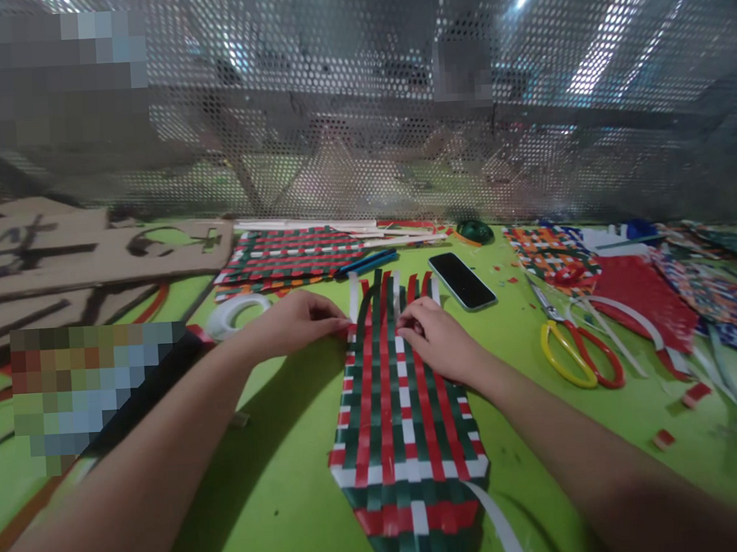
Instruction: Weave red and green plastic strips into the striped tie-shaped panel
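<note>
A woven piece of red, green and white strips lies in front of me, its loose strip ends pointing away at the far edge. My left hand pinches at the left far edge of the weave, by a white strip end. My right hand rests on the far part, finger and thumb closed at the middle white strip. One green strip curves up loose between the hands. A long white strip trails from the near right side of the weave.
Scissors with yellow and red handles lie right, near a phone. A white tape roll sits left, near cut cardboard. Behind are another woven sheet, a green strip coil and a perforated metal screen.
</note>
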The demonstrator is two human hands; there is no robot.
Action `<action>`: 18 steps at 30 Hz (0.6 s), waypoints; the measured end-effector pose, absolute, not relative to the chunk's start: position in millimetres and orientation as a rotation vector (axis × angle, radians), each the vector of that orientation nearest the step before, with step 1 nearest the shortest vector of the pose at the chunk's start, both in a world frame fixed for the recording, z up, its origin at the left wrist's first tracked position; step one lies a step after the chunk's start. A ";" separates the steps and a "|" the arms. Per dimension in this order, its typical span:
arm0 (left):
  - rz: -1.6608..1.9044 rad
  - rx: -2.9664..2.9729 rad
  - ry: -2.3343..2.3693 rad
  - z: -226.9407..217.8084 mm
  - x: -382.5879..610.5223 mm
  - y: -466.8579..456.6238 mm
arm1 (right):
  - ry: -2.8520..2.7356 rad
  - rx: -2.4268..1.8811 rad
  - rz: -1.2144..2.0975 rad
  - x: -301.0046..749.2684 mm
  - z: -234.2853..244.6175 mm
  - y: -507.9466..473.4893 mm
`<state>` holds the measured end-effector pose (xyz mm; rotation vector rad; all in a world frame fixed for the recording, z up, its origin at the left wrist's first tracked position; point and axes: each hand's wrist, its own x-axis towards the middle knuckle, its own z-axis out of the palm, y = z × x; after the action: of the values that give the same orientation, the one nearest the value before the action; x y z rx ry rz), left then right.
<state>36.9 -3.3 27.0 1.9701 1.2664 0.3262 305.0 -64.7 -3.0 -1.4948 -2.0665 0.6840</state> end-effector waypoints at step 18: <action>0.400 2.020 1.283 8.9 49.7 -4.7 | -2.107 -1.467 0.717 308.4 1.9 -65.4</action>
<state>49.7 -4.7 8.9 2.0203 1.2834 0.4001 308.4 -65.4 1.9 -1.4669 -2.1068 0.7170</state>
